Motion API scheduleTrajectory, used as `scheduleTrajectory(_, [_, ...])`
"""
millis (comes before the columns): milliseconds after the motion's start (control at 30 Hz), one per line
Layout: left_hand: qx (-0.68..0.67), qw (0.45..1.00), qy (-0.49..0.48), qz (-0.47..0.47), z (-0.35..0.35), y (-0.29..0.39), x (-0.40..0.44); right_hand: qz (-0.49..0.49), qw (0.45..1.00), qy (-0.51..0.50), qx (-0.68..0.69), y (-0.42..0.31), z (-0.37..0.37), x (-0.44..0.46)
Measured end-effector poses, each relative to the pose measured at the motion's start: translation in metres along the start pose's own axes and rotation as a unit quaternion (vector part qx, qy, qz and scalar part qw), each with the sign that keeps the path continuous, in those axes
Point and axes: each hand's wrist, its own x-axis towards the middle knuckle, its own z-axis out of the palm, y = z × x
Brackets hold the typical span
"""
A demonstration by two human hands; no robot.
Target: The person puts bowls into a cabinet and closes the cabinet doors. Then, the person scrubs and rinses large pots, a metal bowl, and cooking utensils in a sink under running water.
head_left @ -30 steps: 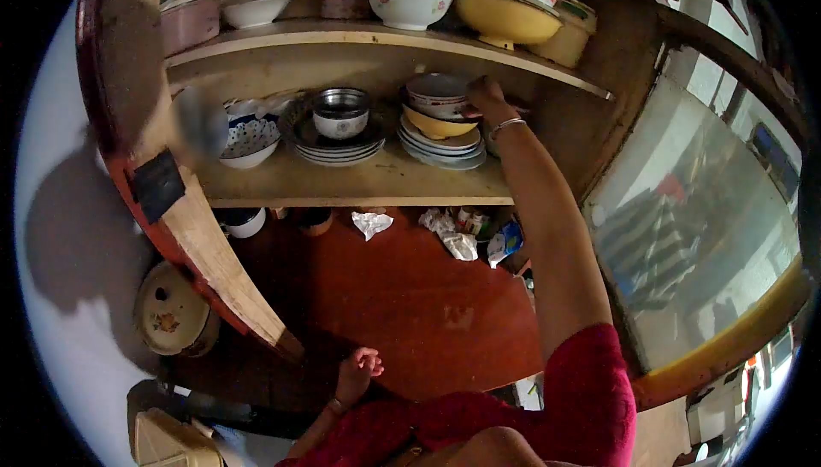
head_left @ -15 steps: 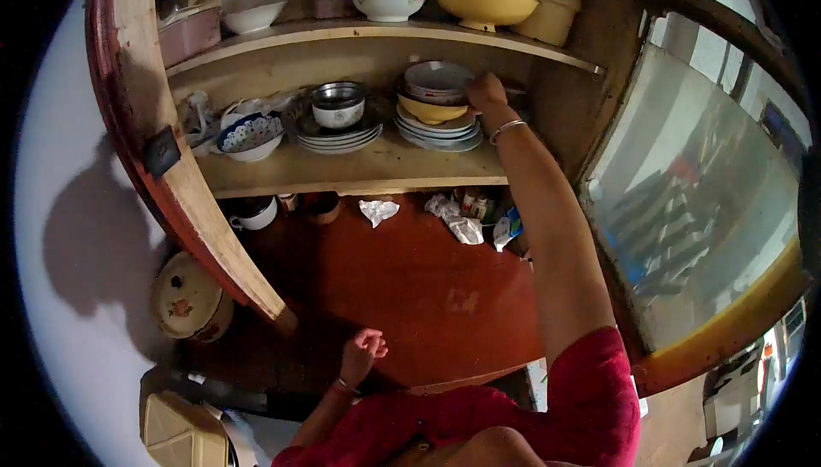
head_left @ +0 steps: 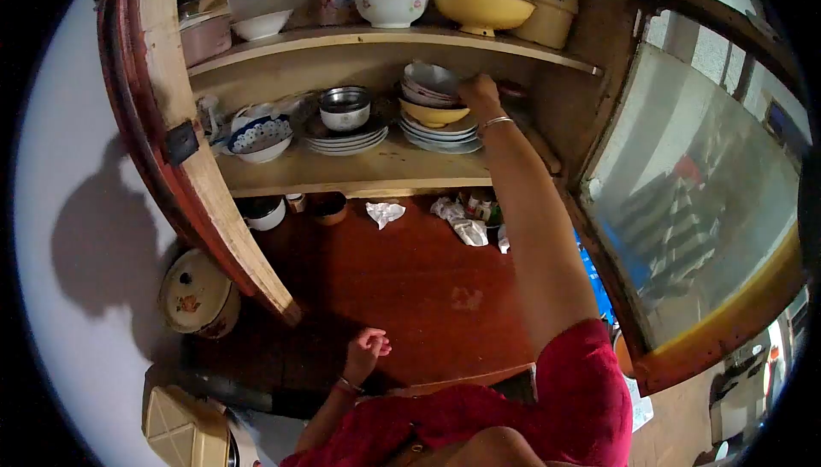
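My right hand (head_left: 479, 95) reaches into the cupboard's middle shelf, with its fingers closed at the right rim of the nested white bowls (head_left: 430, 80). The fingertips are partly hidden. These bowls tilt to the left over a yellow bowl (head_left: 434, 115), which sits on stacked plates (head_left: 440, 139). Low in front of my body, my left hand (head_left: 369, 351) has its fingers curled in, and I see nothing in it. It hovers near the red-brown surface (head_left: 410, 296).
Metal-lined bowls (head_left: 345, 112) top another plate stack, beside a blue-patterned bowl (head_left: 261, 137). Above, a shelf (head_left: 385, 36) carries more bowls and a pot. A glass door (head_left: 701, 185) stands open at right; a wooden post (head_left: 197, 155) rises at left. Crumpled paper (head_left: 385, 214) lies below.
The white bowls have tipped from nearly level to leaning left, with my right hand slightly further left at their rim. My view has shifted a little; my left hand stays curled.
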Motion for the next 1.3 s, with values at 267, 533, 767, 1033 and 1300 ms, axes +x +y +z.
scheduleTrajectory(267, [-0.04,0.999,-0.019,-0.019,-0.003,0.001,0.003,-0.193,0.974,0.034,-0.111,-0.039,-0.041,-0.081])
scheduleTrajectory(533, [-0.013,0.999,-0.014,0.028,0.0,0.006,-0.001,-0.138,0.976,0.078,-0.149,-0.022,-0.004,-0.09])
scheduleTrajectory(767, [0.009,1.0,0.004,0.017,0.001,0.003,-0.001,-0.155,0.97,-0.043,-0.184,-0.022,-0.031,-0.09])
scheduleTrajectory(1033, [0.002,1.0,0.0,0.015,0.001,0.006,-0.001,-0.152,0.973,-0.015,-0.173,-0.005,-0.042,-0.095])
scheduleTrajectory(1300, [-0.086,0.996,-0.025,0.009,-0.004,0.0,-0.005,-0.184,0.953,0.099,0.218,0.043,-0.033,-0.246])
